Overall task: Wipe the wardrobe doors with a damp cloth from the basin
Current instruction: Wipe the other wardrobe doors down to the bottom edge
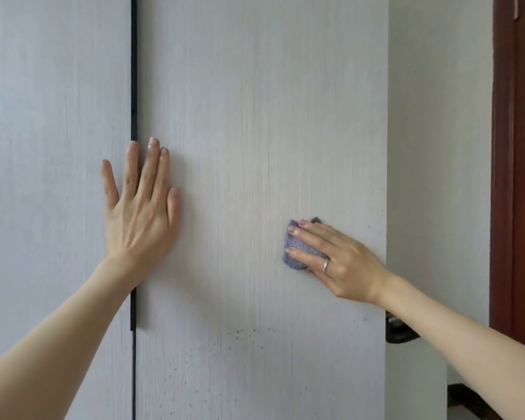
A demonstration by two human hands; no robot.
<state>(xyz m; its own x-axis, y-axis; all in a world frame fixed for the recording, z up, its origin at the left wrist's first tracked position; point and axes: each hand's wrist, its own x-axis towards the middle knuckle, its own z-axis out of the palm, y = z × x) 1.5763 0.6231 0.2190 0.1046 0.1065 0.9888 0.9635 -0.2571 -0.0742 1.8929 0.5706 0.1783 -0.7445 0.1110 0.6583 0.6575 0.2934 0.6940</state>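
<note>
Wiping under way on the right-hand wardrobe door (255,116), to judge by the pose; right hand (337,259) laid flat with straight fingers over a folded lilac cloth (294,247), pressing it to the panel at about four o'clock from the picture's centre, near the door's right edge; left hand (140,207) spread open and flat at nine o'clock, palm on the same door, fingertips straddling the dark gap (133,86) beside the left-hand door (49,147), apparently steadying the panel; holding nothing. Basin nowhere in view; dampness of the cloth impossible to tell.

Next, most likely: carrying the cloth down toward six o'clock, where a scatter of dark specks (240,333) marks the lower panel; calling for firm even pressure, overlapping passes, and the bracing hand kept in place so the door does not swing. At three o'clock a pale wall (437,147), then a red-brown door frame (503,147); a dark object (399,333) peeping out behind the door's edge, unidentifiable.
</note>
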